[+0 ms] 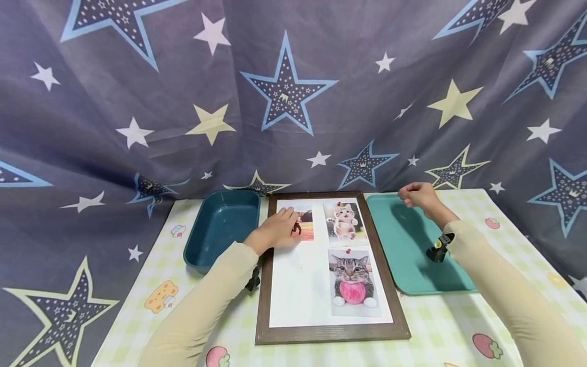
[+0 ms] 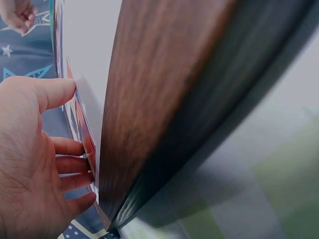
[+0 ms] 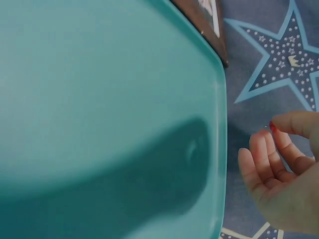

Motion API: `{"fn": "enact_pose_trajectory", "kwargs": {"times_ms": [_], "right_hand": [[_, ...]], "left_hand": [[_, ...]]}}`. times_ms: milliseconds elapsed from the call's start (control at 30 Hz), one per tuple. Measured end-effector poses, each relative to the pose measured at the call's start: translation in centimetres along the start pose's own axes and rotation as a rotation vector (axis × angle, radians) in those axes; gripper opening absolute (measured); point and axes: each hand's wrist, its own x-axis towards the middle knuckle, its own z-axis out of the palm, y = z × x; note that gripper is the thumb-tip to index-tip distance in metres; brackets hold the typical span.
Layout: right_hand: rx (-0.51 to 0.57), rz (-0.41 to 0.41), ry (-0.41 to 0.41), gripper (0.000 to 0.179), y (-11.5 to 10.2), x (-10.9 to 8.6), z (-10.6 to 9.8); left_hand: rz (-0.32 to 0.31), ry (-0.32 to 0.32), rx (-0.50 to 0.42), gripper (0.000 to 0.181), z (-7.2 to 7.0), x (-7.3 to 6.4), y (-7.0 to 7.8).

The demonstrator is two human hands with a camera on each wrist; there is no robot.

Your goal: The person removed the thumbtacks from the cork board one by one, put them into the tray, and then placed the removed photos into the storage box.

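Observation:
A white board in a brown wooden frame lies on the table. My left hand rests on a small photo at the board's upper left, thumb and fingertips touching its face and partly covering it. In the left wrist view, the fingers of that hand are spread against the photo. Over the far edge of the green tray, my right hand pinches a red push pin between thumb and forefinger, its thin needle pointing outward. Two cat photos, a kitten and a tabby, hang under red pins on the board's right side.
A deep dark-teal bin stands left of the board. The flat green tray lies to the right, with the right arm's shadow across it. Behind the table hangs a star-printed curtain. A checked cloth covers the table.

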Motion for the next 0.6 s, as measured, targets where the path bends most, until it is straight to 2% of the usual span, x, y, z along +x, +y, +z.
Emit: {"fn": "enact_pose_trajectory", "kwargs": {"times_ms": [233, 400, 600], "right_hand": [[-0.127, -0.031, 0.028, 0.029, 0.7, 0.0, -0.2], [-0.274, -0.103, 0.059, 0.021, 1.2, 0.2, -0.1], [-0.444, -0.185, 0.075, 0.016, 2.0, 0.6, 0.1]], "left_hand": [[0.009, -0.002, 0.012, 0.068, -0.1, -0.1, -0.1], [0.028, 0.022, 0.003, 0.062, -0.3, -0.3, 0.0], [0.019, 0.008, -0.004, 0.062, -0.3, -0.5, 0.2]]}}
